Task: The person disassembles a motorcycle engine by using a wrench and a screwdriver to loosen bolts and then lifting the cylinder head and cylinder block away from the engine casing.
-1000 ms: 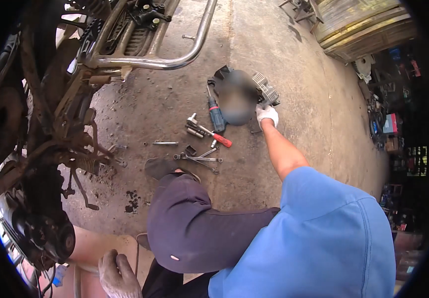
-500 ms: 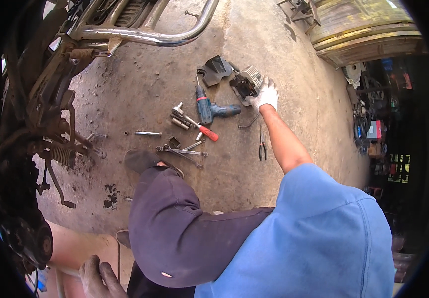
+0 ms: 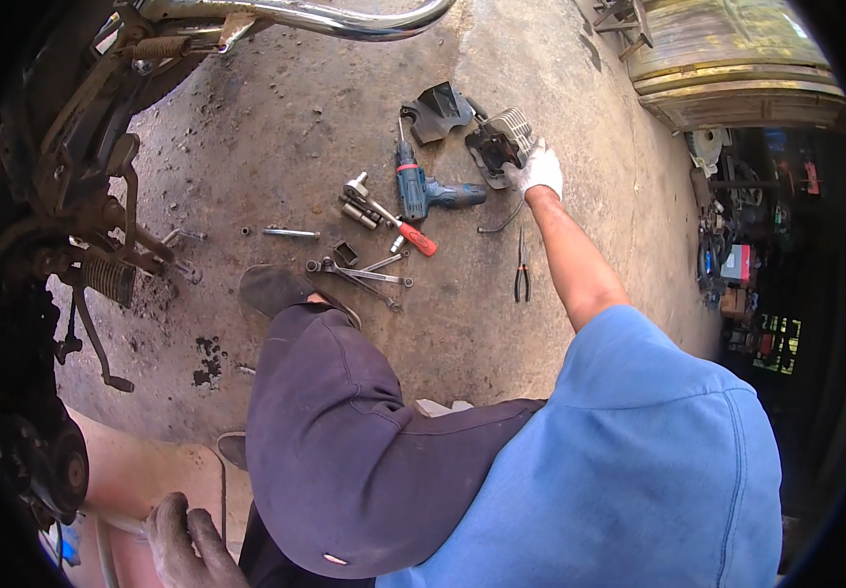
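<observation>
My right hand (image 3: 538, 171), in a white glove, reaches out to the far right of the tools. Its fingers are bent around the edge of a finned metal engine cylinder (image 3: 503, 143) lying on the floor. At the lower left is my left hand (image 3: 188, 545) in a dirty grey glove. Its visible fingers are loosely bent and apart, with nothing seen in them. Left of the cylinder lie a black plastic cover (image 3: 438, 112) and a blue cordless drill (image 3: 428, 190). Closer to me than the cylinder are black-handled pliers (image 3: 522, 274) and a thin bent rod (image 3: 501, 223).
A red-handled ratchet (image 3: 393, 218), sockets (image 3: 358, 215) and several wrenches (image 3: 369, 274) lie near my foot. A motorcycle (image 3: 99, 245) stands along the left side. Wooden boards (image 3: 736, 69) and dark cluttered shelving (image 3: 736, 260) line the right.
My right hand's fingers have curled in around the cylinder's edge from a more spread pose. The view has shifted slightly; the cylinder and tools keep their places on the floor.
</observation>
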Available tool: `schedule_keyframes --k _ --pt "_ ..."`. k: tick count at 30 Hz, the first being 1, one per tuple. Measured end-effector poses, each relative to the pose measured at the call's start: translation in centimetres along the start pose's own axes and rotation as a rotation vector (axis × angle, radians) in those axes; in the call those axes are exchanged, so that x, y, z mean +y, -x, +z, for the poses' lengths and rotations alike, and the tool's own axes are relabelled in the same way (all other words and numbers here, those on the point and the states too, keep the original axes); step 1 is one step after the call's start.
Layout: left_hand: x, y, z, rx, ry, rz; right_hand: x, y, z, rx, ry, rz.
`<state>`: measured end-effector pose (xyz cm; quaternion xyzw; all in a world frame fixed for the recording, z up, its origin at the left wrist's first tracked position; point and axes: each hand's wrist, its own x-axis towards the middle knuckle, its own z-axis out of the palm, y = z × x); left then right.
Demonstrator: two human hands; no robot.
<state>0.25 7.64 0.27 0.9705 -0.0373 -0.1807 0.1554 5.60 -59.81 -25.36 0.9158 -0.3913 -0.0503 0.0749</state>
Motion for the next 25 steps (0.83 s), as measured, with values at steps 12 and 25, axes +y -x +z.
schedule_keyframes --k 12,25 --pt "-1.9 1.4 0.6 0.243 0.036 0.062 -0.2 3.2 -6.4 0.257 -0.537 -0.223" --pt "-2.0 4.6 -0.3 0.063 0.004 -0.064 -39.6 38.0 -45.0 0.205 -0.702 -1.938"
